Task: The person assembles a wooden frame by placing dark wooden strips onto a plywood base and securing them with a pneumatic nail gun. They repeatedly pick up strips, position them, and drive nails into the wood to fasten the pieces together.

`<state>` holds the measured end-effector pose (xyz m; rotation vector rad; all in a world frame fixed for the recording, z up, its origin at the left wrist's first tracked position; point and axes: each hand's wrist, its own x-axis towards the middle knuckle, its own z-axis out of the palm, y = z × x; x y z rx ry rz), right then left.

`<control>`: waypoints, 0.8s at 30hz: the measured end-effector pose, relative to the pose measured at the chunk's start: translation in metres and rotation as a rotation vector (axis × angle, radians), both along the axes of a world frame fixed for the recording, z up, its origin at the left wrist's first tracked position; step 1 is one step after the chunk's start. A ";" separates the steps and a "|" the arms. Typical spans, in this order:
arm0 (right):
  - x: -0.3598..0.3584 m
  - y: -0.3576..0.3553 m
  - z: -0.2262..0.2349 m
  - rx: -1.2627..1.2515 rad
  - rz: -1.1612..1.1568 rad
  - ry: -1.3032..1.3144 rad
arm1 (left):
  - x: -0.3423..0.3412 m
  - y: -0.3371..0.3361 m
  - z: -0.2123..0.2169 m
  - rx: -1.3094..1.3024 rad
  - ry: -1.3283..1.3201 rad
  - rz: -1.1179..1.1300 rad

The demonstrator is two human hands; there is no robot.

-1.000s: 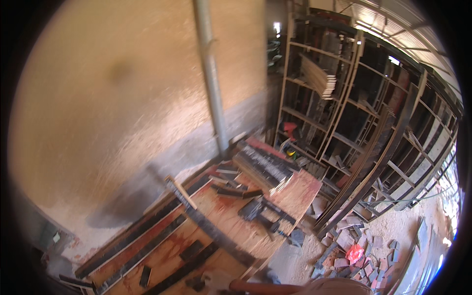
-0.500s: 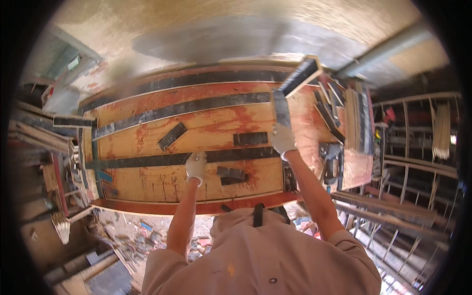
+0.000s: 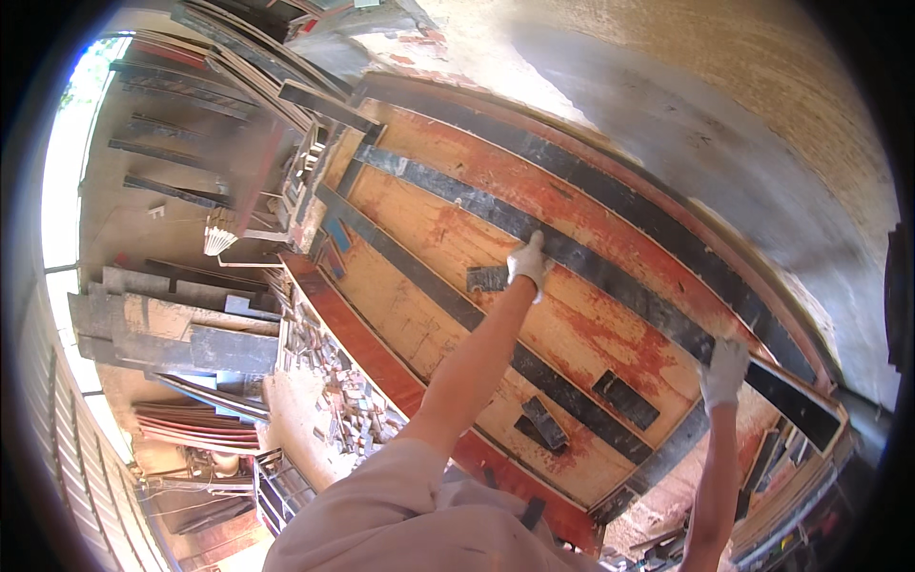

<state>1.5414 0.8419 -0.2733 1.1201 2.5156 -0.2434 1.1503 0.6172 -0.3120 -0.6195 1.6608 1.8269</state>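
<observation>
Long dark strip [image 3: 624, 289], straight, flat-faced, scuffed with whitish marks, lying lengthwise on the bench [image 3: 419, 224]. Bench top pale wood grain, blotched and streaked red.

Left hand [image 3: 528, 265], in a whitish glove, at the strip's near edge partway along; right hand [image 3: 724, 370], gloved likewise, at the strip's end. Whether either grip is closed on it, I cannot tell.

A second dark strip [image 3: 591, 181] runs on the wall side, a third [image 3: 410, 257] nearer the person. Short rectangular offcut [image 3: 489, 278] just beside the left hand; another, darker block [image 3: 624, 398] between the nearer strips. Pale-edged dark piece [image 3: 796, 405] crowds the right hand. Rough plaster wall [image 3: 667, 114] behind; scrap heap [image 3: 348, 400] on the floor.
</observation>
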 end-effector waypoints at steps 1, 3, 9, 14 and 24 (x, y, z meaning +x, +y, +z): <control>0.013 -0.006 -0.001 0.058 -0.046 0.068 | 0.000 0.001 -0.003 -0.022 0.032 0.008; 0.045 -0.009 0.021 -0.027 -0.148 0.079 | 0.020 0.000 -0.005 -0.007 0.047 -0.012; 0.130 -0.009 0.016 -0.058 -0.264 0.200 | 0.074 0.030 0.025 -0.005 -0.017 -0.154; 0.120 -0.006 0.002 -0.103 -0.286 0.269 | 0.050 0.026 0.014 -0.020 0.008 -0.160; 0.086 -0.013 0.015 -0.166 -0.280 0.446 | 0.029 0.018 0.020 0.028 0.032 -0.139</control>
